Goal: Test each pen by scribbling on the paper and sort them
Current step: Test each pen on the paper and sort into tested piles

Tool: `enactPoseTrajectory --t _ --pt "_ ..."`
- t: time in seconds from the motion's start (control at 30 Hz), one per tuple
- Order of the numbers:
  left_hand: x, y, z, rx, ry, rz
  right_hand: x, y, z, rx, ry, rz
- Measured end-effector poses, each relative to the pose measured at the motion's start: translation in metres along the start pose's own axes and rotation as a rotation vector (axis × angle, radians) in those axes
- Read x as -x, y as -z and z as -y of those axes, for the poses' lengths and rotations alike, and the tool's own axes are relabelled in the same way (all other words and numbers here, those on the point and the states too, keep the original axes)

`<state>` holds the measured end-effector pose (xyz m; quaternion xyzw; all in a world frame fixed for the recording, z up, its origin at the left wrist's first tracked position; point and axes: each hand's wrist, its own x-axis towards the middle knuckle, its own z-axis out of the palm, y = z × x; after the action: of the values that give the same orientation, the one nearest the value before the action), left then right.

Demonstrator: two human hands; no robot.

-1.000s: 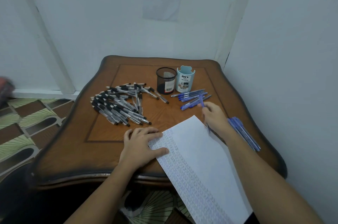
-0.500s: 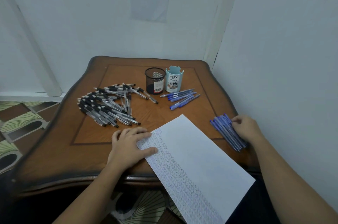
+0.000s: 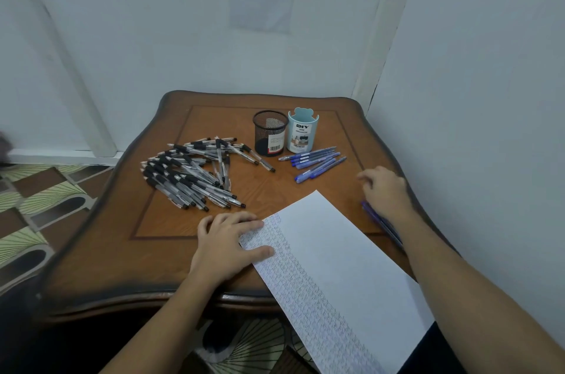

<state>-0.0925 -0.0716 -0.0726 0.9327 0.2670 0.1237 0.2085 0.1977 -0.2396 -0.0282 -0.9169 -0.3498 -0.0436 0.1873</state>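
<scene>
- Paper (image 3: 336,254): aslant on the near right of the table (image 3: 146,254), near end overhanging the edge; rows of scribble down its left strip, right part blank.
- Blue pens by the cups (image 3: 316,161): loose fan on the table, just right of the two cups, well clear of the paper.
- Blue pens at the right edge (image 3: 380,221): tight bunch, partly hidden under the right forearm.
- Black pens (image 3: 189,173): large heap on the left half of the table.
- Left grip (image 3: 226,239): flat and unclenched, thumb and fingertips pressing the paper's left edge.
- Right grip (image 3: 386,188): fingers loosely bent, holding nothing, poised between the two blue groups.
- Mesh cup (image 3: 270,132), pale blue organizer (image 3: 303,133): upright, side by side; contents not visible.
- Step judged: between tests, no pen in hand.
- Next move calls for: pinching one blue pen out of the fan without dragging its neighbours, then bringing the tip to the paper.
</scene>
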Motion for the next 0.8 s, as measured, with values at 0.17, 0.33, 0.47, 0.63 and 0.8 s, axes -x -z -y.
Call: enactPoseTrajectory --t 0.17,0.33,0.47,0.63,0.8 --pt "-0.001 -0.001 0.002 0.002 -0.002 -0.004 -0.025 -0.032 0.054 0.090 0.127 0.210" --pt "-0.001 0.000 0.003 0.009 -0.009 0.007 -0.033 -0.049 0.058 0.015 0.087 0.197" --pt "-0.002 0.000 0.003 0.006 -0.008 0.018 -0.033 -0.049 0.056 0.059 0.130 0.155" --pt "-0.001 0.000 0.003 0.000 -0.006 0.024 -0.027 -0.040 0.050 0.204 0.245 0.163" --pt "-0.002 0.000 0.003 -0.003 -0.001 0.035 -0.014 -0.021 0.061 -0.292 0.229 0.117"
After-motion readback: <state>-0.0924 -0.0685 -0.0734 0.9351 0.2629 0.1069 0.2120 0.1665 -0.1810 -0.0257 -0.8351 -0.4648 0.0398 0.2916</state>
